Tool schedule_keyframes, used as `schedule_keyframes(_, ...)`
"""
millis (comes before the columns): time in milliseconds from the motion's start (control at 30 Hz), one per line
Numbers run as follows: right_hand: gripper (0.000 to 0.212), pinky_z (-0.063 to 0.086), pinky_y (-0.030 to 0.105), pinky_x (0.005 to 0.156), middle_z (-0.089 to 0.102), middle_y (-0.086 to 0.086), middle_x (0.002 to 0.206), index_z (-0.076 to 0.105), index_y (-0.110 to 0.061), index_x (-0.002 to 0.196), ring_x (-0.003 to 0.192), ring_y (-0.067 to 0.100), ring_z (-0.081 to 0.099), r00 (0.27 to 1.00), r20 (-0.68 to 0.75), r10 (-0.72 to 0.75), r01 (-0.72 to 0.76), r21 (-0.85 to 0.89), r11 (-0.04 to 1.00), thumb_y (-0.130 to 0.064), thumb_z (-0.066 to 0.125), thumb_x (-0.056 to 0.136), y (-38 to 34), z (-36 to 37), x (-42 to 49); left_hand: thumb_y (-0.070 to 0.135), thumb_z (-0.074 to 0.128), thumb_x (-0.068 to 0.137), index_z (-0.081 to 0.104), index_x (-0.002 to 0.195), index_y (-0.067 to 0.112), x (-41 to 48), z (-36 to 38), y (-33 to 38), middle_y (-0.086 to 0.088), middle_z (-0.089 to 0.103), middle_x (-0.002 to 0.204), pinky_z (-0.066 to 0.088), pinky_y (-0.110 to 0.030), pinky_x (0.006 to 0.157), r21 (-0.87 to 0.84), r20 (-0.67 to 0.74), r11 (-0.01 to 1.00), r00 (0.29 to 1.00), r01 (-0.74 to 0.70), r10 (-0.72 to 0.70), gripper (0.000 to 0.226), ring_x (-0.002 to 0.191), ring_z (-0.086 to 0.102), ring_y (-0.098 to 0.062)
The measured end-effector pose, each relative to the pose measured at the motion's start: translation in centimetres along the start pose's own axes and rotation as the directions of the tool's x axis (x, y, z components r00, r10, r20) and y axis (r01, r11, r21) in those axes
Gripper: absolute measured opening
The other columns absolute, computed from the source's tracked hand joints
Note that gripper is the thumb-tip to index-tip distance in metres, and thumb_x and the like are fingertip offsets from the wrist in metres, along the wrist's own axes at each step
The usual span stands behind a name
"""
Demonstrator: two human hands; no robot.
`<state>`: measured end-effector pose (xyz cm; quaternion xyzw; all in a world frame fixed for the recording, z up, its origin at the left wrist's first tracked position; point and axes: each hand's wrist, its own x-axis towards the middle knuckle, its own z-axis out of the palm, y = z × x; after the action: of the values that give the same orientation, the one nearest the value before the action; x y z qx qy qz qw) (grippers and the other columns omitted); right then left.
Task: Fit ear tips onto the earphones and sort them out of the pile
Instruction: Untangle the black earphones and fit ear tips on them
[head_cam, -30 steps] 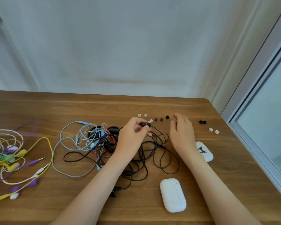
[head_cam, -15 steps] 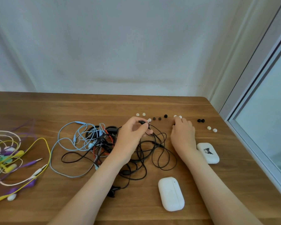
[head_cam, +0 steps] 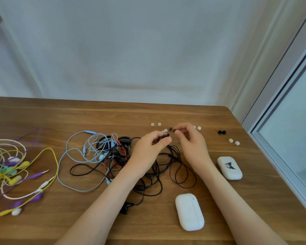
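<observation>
Black, tiny and likely squashy, a round rubber ear tip (head_cam: 175, 131), best held by its sides, is pinched in the right hand (head_cam: 192, 142) just beside the stiff black wired earbud (head_cam: 164, 138) the left hand (head_cam: 149, 150) grips, near the far edge of the wooden table (head_cam: 95, 117).

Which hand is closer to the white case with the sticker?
Right. The right hand, pinching a black ear tip, is left of the case; the left hand, holding a black earphone, is farther left.
</observation>
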<state>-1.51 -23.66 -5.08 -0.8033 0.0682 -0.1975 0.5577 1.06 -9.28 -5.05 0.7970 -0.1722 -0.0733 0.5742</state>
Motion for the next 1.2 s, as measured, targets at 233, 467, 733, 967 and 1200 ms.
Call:
schedule_keyframes(233,0.018,0.052,0.022,0.075,0.066,-0.001,0.094,0.061,-0.019,0.097,0.086,0.012,0.064,0.983,0.170,0.067,-0.115,0.296,0.948,-0.005,0.050,0.096,-0.46,0.31,-0.58,0.033,0.064,0.089,0.065,0.102,0.025,-0.04,0.12,-0.28,0.008,0.061,0.087,0.050,-0.033,0.078,0.039,-0.006,0.998,0.999,0.053,-0.053,0.016,0.084,0.057,-0.012)
schedule_keyframes(467,0.018,0.050,0.016,0.070,0.062,0.002,0.095,0.061,-0.016,0.096,0.081,0.006,0.060,0.979,0.199,0.047,-0.104,0.289,0.952,-0.003,0.050,0.096,-0.38,0.34,-0.65,0.034,0.066,0.087,0.060,0.112,0.025,0.02,0.15,-0.29,0.006,0.064,0.100,0.052,-0.036,0.089,0.025,-0.039,0.996,0.995,0.089,-0.088,0.028,0.094,0.061,-0.014)
schedule_keyframes(733,0.016,0.051,0.022,0.077,0.064,0.005,0.096,0.061,-0.016,0.097,0.087,0.010,0.060,0.981,0.195,0.020,-0.072,0.261,0.963,-0.005,0.051,0.095,-0.04,0.49,-0.67,0.027,0.066,0.089,0.059,0.107,0.018,-0.19,0.14,0.06,0.002,0.065,0.093,0.053,-0.024,0.077,0.002,-0.046,0.999,0.998,0.039,-0.039,0.022,0.076,0.064,-0.006)
schedule_keyframes(967,0.019,0.051,0.023,0.078,0.063,0.001,0.097,0.061,-0.022,0.095,0.089,0.009,0.059,0.977,0.206,-0.048,0.009,0.187,0.982,-0.005,0.053,0.094,-0.40,0.60,-0.86,0.030,0.072,0.084,0.049,0.095,0.025,-0.32,0.32,0.24,-0.001,0.069,0.086,0.048,-0.015,0.065,0.111,0.004,0.993,0.999,0.032,-0.033,0.026,0.066,0.065,-0.004)
schedule_keyframes(1200,0.027,0.049,0.023,0.081,0.062,-0.004,0.093,0.061,-0.023,0.092,0.089,0.009,0.058,0.989,0.138,-0.051,0.028,0.161,0.986,0.001,0.049,0.094,-0.19,0.50,-0.59,0.029,0.072,0.083,0.046,0.101,0.023,-0.60,0.26,0.59,-0.001,0.066,0.088,0.044,-0.007,0.060,0.115,0.027,0.993,0.999,-0.021,0.018,0.032,0.059,0.060,0.004)
